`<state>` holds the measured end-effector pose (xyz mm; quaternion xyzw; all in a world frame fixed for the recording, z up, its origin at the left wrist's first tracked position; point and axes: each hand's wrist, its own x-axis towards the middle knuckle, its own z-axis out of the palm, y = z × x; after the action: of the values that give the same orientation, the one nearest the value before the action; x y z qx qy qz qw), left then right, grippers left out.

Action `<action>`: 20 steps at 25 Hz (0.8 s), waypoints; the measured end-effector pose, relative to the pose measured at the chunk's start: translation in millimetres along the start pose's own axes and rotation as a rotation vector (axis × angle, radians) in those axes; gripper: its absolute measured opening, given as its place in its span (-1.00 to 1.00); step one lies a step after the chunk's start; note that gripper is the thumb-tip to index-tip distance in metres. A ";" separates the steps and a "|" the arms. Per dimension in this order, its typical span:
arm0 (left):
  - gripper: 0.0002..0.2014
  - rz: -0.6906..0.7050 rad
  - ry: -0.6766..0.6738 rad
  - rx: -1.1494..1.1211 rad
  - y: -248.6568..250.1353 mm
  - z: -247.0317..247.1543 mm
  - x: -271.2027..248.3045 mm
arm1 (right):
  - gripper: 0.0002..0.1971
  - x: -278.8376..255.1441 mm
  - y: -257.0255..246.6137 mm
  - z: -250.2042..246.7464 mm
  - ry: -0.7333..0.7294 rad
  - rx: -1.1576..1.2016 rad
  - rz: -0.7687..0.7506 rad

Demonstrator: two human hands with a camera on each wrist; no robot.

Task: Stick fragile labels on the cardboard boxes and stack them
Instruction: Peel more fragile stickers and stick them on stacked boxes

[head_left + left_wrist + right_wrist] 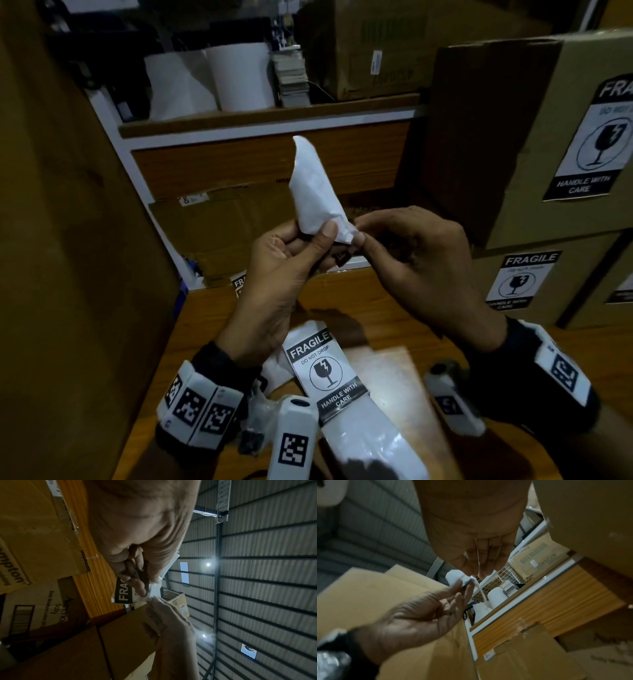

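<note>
I hold a fragile label (317,192) upright at chest height, its white back facing me. My left hand (320,240) pinches its lower end between thumb and fingers. My right hand (358,236) pinches the lower right corner of the sheet. In the left wrist view the printed face of the label (122,595) shows under my fingers (137,582). The right wrist view has the label (455,577) between both hands. On the right, an upper cardboard box (513,113) sits on a lower box (561,294); each carries a fragile label.
A pile of fragile labels (325,370) lies on the wooden table (383,308) under my wrists. A tall cardboard box (68,240) stands at my left. Behind are a shelf (267,116) with white paper rolls (239,75) and more cartons.
</note>
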<state>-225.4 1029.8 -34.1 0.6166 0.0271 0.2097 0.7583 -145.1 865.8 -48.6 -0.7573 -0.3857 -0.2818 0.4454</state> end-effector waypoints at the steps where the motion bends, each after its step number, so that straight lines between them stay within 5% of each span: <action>1: -0.80 0.004 0.011 0.005 -0.1 -0.2 0.1 | -0.82 0.3 -1.8 0.2 0.009 0.040 0.050; 8: -0.76 0.115 0.037 0.102 -1.2 3.8 -5.4 | -0.94 4.4 -13.6 -0.1 0.014 0.240 0.284; 16: -0.73 0.232 -0.024 0.178 2.5 2.2 -9.7 | -0.79 7.1 -15.2 -3.2 -0.005 0.179 0.084; 20: -0.77 0.280 0.023 0.216 3.2 4.3 -9.6 | -0.79 9.3 -17.6 -4.5 -0.027 -0.059 0.027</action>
<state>-233.8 1022.9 -32.1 0.6899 -0.0279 0.3159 0.6507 -155.1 870.3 -31.3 -0.7790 -0.3731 -0.2767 0.4212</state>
